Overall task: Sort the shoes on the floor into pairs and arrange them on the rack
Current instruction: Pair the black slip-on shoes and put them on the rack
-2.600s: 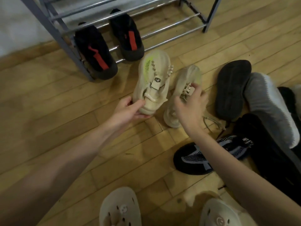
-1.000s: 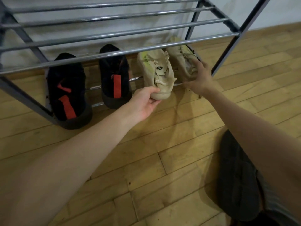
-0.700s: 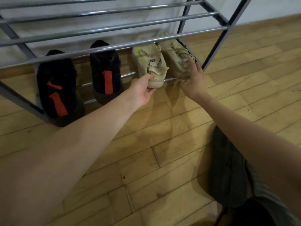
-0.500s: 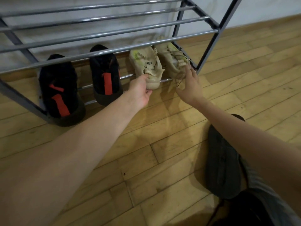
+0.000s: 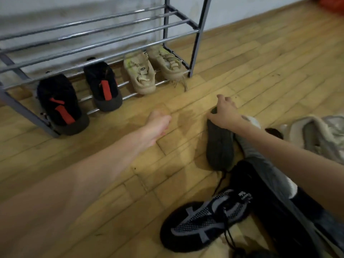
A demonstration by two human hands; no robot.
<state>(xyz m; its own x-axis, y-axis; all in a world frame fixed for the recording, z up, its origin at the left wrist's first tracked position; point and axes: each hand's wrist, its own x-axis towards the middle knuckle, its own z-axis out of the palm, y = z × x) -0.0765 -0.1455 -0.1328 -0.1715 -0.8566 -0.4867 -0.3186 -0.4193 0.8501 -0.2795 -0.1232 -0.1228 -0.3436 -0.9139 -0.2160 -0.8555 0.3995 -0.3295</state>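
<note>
A metal rack (image 5: 193, 45) stands on the wooden floor (image 5: 260, 71) at eleven o'clock. Its bottom rails carry two black shoes with red stripes (image 5: 61, 103) and, to their right, two beige shoes (image 5: 141, 73), side by side. On the floor at four o'clock lie a dark shoe turned sole-up (image 5: 220, 146), a grey shoe (image 5: 260, 164), and a black-and-grey knit sneaker (image 5: 204, 220).
</note>
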